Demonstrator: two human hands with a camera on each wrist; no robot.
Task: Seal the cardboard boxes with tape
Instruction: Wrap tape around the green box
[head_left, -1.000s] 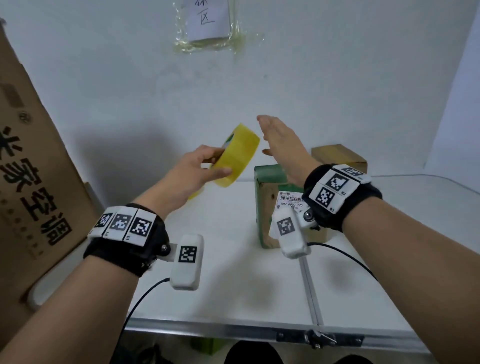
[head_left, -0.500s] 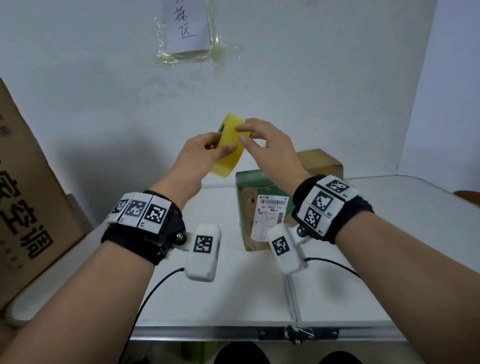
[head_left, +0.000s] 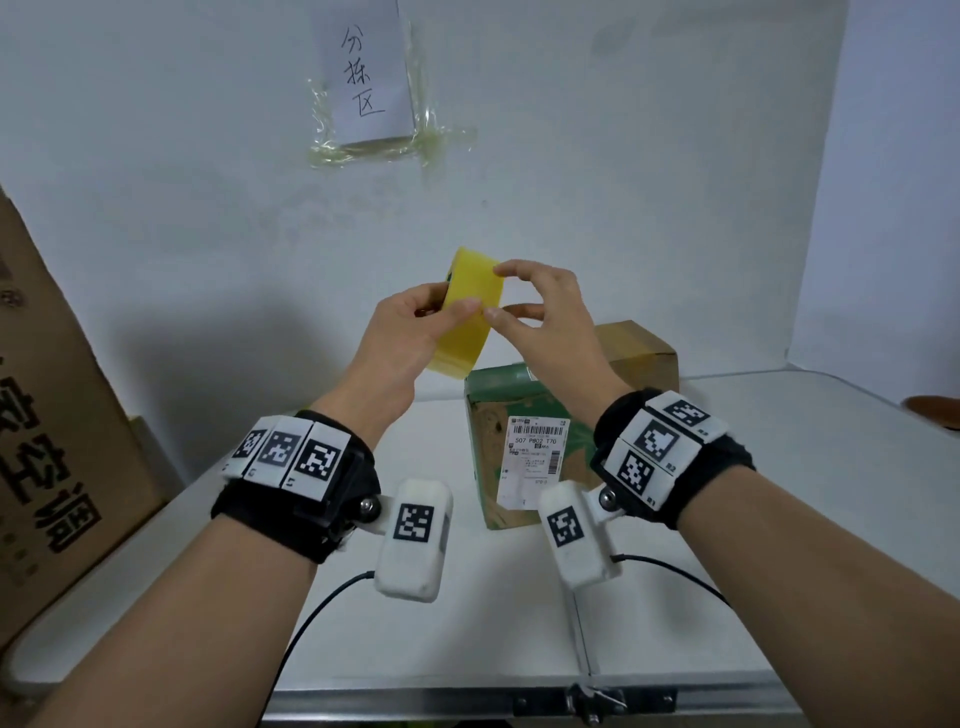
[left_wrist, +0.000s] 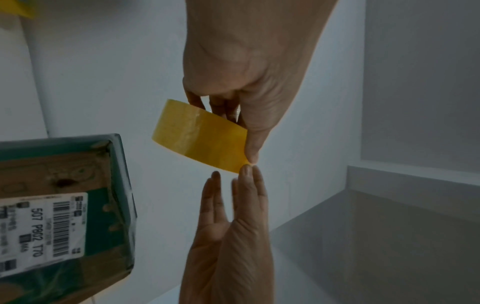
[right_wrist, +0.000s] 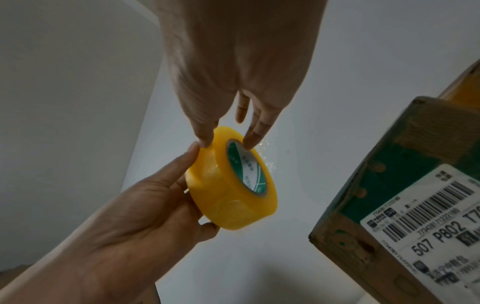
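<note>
A yellow tape roll (head_left: 467, 338) (left_wrist: 200, 139) (right_wrist: 228, 201) with a green-printed core is held in the air over the table. My left hand (head_left: 452, 304) (left_wrist: 233, 123) (right_wrist: 187, 189) grips it, fingers through the core and thumb on the outside. My right hand (head_left: 496, 291) (right_wrist: 227, 142) pinches the roll's upper rim, thumb outside and index finger at the core. In the left wrist view a right hand (left_wrist: 233, 179) fingertip touches the roll's edge. A green cardboard box (head_left: 524, 384) (left_wrist: 64, 164) (right_wrist: 415, 195) with a white barcode label stands below the hands. A brown box (head_left: 639, 348) sits behind it.
A large brown carton (head_left: 47, 441) with black characters leans at the left. The white table (head_left: 467, 623) has a metal front edge with a latch (head_left: 592, 701). A taped paper sign (head_left: 369, 78) hangs on the wall. A brown object (head_left: 935, 410) shows at the far right.
My right hand came in from beside the roll with straight fingers and now pinches its rim. The left hand kept hold of the roll and turned it more upright.
</note>
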